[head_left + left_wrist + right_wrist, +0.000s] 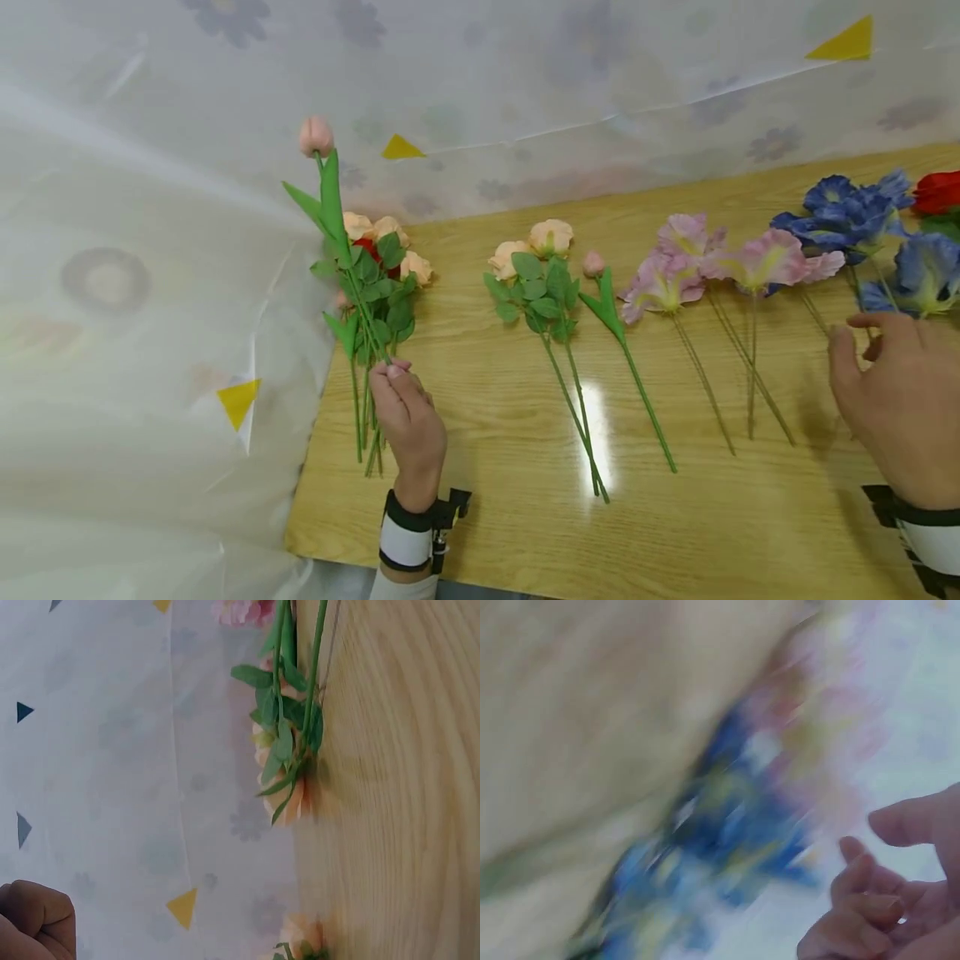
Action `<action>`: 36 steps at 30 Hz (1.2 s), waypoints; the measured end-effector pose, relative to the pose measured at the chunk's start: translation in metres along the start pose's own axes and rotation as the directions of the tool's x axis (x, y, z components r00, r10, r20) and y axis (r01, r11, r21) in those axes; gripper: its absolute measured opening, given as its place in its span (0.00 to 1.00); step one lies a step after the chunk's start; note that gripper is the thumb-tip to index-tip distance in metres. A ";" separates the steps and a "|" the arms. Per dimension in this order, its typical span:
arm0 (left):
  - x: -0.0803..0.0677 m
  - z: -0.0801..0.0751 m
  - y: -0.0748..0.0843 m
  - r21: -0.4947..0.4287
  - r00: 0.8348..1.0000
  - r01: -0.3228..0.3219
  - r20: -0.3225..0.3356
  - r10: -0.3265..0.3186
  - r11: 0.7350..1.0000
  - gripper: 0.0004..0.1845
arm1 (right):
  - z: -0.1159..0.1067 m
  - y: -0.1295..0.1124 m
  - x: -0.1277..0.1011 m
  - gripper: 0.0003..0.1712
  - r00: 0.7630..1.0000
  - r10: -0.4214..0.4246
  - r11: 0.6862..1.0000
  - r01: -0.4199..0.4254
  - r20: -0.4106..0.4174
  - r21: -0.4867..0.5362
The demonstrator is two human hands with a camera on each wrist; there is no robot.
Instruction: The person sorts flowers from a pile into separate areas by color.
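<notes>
The left hand (pixel 408 421) has its grip curled round the stems of a bunch of flowers (pixel 367 283) at the left end of the wooden counter (pixel 525 517); the bunch holds a pink tulip (pixel 316 136) that rises above the rest, peach roses (pixel 390 242) and a red bloom among green leaves, and its stem ends stick out below the fist; the left wrist view shows the curled fingers (pixel 34 919) at the lower left and peach blooms with leaves by the counter edge.

The right hand (pixel 896 400) hovers over the right part of the counter, its grip loosely spread with fingers bent, pinching nothing that shows; its fingertips are near the stems of the blue flowers (pixel 870 225); the right wrist view is too blurred to tell more than blue petals and bent fingers (pixel 885 900).

Between the 2 hands lie, well apart from the bunch, 2 peach roses with leaves (pixel 536 275), 1 small pink tulip bud (pixel 607 308) just beside them, and pale pink flowers (pixel 720 262) on thin stems; a red flower (pixel 937 192) lies at the far right; a white patterned sheet (pixel 150 333) covers the wall and hangs at the left.
</notes>
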State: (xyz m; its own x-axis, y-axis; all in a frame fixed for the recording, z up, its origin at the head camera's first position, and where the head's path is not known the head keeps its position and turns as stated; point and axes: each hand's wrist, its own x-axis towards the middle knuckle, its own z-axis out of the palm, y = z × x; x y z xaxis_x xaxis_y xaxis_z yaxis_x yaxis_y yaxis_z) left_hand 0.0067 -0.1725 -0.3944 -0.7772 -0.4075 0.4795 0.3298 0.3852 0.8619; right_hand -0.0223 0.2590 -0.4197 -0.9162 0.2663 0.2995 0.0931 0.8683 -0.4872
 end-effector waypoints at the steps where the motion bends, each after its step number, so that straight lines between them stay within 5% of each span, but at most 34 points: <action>1: -0.002 0.004 0.001 -0.012 1.000 -0.016 0.013 0.016 1.000 0.12 | 0.001 -0.011 0.000 0.19 0.998 -0.065 0.997 0.066 -0.010 0.042; 3: -0.008 0.011 0.003 -0.032 0.998 -0.045 0.048 0.047 0.998 0.11 | 0.003 -0.034 0.001 0.14 0.983 -0.186 0.966 0.184 -0.008 0.180; 6: -0.018 0.025 0.007 -0.061 0.989 -0.081 0.116 0.087 0.995 0.11 | 0.009 -0.069 -0.001 0.11 0.932 -0.363 0.848 0.331 -0.002 0.413; 10: -0.030 0.041 0.013 -0.087 0.970 -0.114 0.205 0.130 0.990 0.10 | 0.016 -0.109 -0.004 0.15 0.866 -0.497 0.711 0.375 0.048 0.595; 16: -0.043 0.059 0.021 -0.110 0.939 -0.169 0.285 0.193 0.980 0.10 | 0.021 -0.151 -0.008 0.15 0.824 -0.519 0.616 0.175 0.228 0.768; 22: -0.051 0.069 0.026 -0.108 0.917 -0.216 0.319 0.240 0.970 0.10 | 0.025 -0.188 -0.011 0.17 0.780 -0.560 0.391 -0.050 0.280 0.919; 27: -0.059 0.079 0.028 -0.102 0.901 -0.244 0.345 0.264 0.964 0.10 | 0.027 -0.207 -0.016 0.19 0.730 -0.615 0.242 -0.184 0.298 0.953; 33: -0.066 0.086 0.029 -0.156 0.850 -0.274 0.422 0.314 0.949 0.11 | 0.029 -0.210 -0.020 0.19 0.697 -0.641 0.071 -0.363 0.321 0.929; 36: -0.066 0.085 0.029 -0.161 0.820 -0.280 0.473 0.323 0.946 0.08 | 0.030 -0.207 -0.021 0.17 0.693 -0.646 0.011 -0.411 0.320 0.912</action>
State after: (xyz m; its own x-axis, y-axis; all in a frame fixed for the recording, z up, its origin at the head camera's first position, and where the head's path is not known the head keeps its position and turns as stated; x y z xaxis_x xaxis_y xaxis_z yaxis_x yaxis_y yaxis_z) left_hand 0.0218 -0.0638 -0.4149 -0.7840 0.1820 0.5934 0.6160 0.3457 0.7079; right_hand -0.0340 0.0608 -0.3494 -0.8200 -0.5101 0.2597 0.0219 -0.4813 -0.8763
